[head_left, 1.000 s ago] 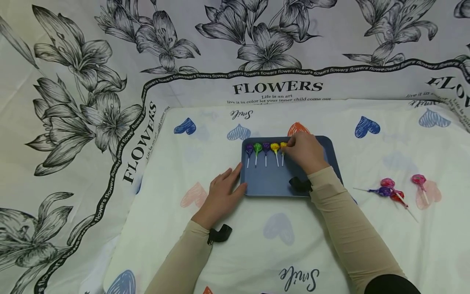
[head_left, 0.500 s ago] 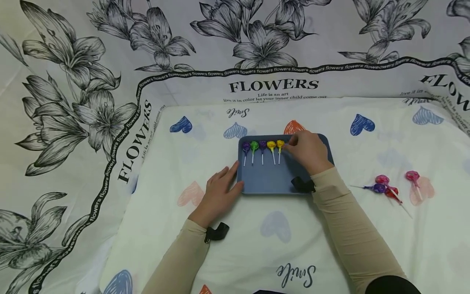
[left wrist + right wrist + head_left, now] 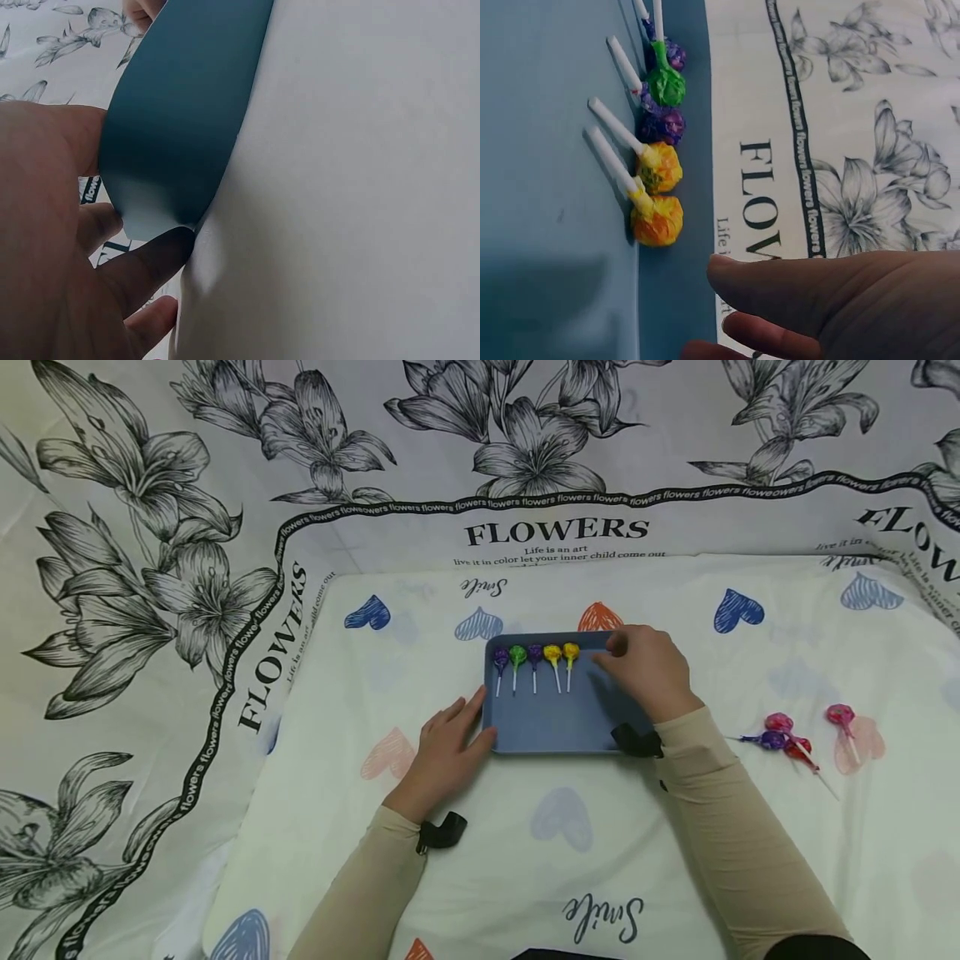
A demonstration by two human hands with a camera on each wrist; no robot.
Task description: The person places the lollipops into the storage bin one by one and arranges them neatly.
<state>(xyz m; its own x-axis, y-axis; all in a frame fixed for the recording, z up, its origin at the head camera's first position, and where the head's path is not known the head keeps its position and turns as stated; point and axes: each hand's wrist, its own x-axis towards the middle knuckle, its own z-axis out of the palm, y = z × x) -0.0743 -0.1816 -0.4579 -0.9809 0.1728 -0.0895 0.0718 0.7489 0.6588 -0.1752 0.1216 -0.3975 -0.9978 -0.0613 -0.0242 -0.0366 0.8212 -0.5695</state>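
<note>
A blue-grey rectangular tray [image 3: 555,722] holds a row of lollipops along its far edge: purple [image 3: 501,658], green [image 3: 517,656], purple [image 3: 535,654], and two yellow, the last one [image 3: 571,652] nearest the right hand. Their sticks point toward the person. My left hand [image 3: 446,756] rests against the tray's left edge, fingers extended; the left wrist view shows its fingers touching the tray wall [image 3: 180,112]. Over the tray's right part is my right hand [image 3: 648,672], holding nothing. In the right wrist view, its thumb [image 3: 757,281] stands apart from the yellow lollipop [image 3: 658,221].
Right of the tray, a pink [image 3: 778,722], a purple [image 3: 771,741] and a red lollipop [image 3: 798,748] lie crossed together on the heart-print cloth [image 3: 637,827]. Another pink lollipop [image 3: 840,715] lies farther right. A flower-print cloth [image 3: 420,543] spreads behind.
My right hand has let go of the last yellow lollipop and moved right, away from the row. The left hand stays at the tray's edge. The head view has shifted slightly.
</note>
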